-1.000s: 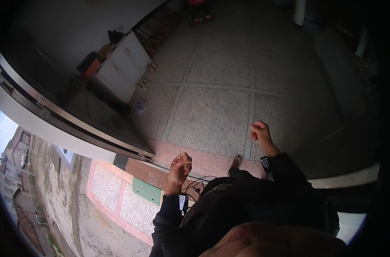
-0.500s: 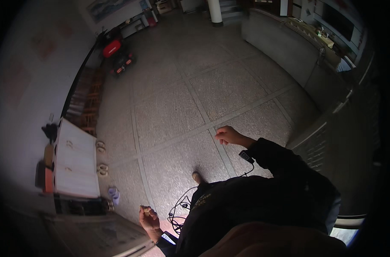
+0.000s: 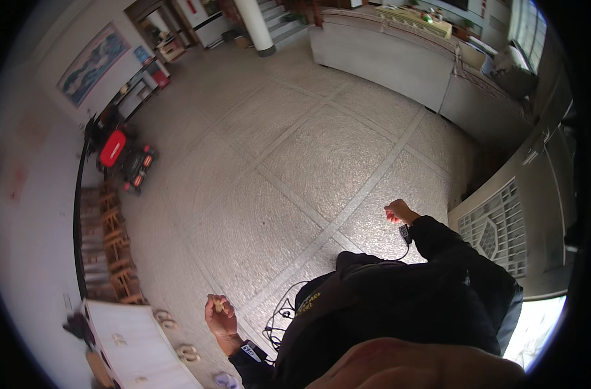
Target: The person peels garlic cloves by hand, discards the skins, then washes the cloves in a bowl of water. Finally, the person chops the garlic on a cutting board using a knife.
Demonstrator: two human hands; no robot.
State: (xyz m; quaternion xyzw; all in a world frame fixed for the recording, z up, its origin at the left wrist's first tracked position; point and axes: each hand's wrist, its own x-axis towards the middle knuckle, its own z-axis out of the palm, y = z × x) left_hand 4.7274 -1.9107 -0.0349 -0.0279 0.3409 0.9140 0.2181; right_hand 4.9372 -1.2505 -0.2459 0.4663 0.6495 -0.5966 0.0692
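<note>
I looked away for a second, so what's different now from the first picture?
The person has walked further inside, turning right. The white cabinet has slid to the lower left of the view, and the sofa now shows clearly. The left hand still pinches a small tan thing; the right hand stays curled.

Floor (image 3: 328, 152) faintly glossy; door (image 3: 537, 259) metal; stools (image 3: 124, 280) wood; cabinet (image 3: 143, 353) smooth; sleeve (image 3: 441, 240) matt cloth.
</note>
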